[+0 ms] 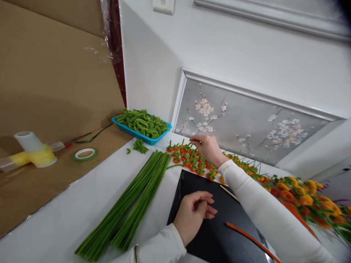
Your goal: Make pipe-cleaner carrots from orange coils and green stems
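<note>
Above the back of the table, my right hand is closed in a pinch at the green stem of a small orange fuzzy flower. Rows of similar orange flowers with green tops stand below and beside it. Over the black mat is my left hand, its fingers loosely curled and apart with nothing visible between them. An orange pipe cleaner lies on the mat to the right. Long green pipe cleaners lie in bundles left of the mat.
A blue tray full of bent green pieces stands at the back, with a small green pile before it. Green tape and a yellow-wrapped tool lie left on cardboard. Yellow-orange flowers crowd the right. A thin stick touches the mat.
</note>
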Action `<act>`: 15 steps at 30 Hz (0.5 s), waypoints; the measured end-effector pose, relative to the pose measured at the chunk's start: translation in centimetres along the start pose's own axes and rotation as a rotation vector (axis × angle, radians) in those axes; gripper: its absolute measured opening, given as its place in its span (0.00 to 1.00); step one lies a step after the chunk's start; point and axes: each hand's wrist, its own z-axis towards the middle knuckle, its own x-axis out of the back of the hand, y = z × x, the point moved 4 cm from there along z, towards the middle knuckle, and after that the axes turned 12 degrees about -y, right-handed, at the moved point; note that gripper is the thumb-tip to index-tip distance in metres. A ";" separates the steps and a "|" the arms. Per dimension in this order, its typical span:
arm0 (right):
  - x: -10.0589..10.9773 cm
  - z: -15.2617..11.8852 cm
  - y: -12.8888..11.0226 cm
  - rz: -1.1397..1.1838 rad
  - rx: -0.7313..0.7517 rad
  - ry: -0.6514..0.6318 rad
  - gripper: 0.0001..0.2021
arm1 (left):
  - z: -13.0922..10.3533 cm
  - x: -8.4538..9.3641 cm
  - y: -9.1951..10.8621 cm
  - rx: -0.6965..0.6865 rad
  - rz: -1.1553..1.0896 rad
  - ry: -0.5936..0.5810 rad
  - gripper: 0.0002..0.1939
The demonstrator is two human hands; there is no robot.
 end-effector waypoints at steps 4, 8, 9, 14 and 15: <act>-0.3 0.2 -0.6 0.002 -0.014 -0.032 0.09 | 0.2 2.5 3.3 -0.362 0.860 0.037 0.16; -1.2 -1.8 -1.3 0.010 -0.013 -0.065 0.10 | 1.1 6.3 4.1 -0.247 1.454 0.193 0.17; -1.4 -2.3 -1.3 0.011 -0.016 -0.071 0.10 | 1.3 7.1 4.0 -0.197 1.530 0.216 0.16; -0.6 -4.3 0.6 0.079 -0.048 -0.028 0.09 | 1.8 9.9 3.0 -0.005 1.654 0.294 0.17; 0.0 -4.7 1.1 0.113 -0.057 -0.010 0.09 | 1.8 10.2 3.0 0.018 1.671 0.313 0.18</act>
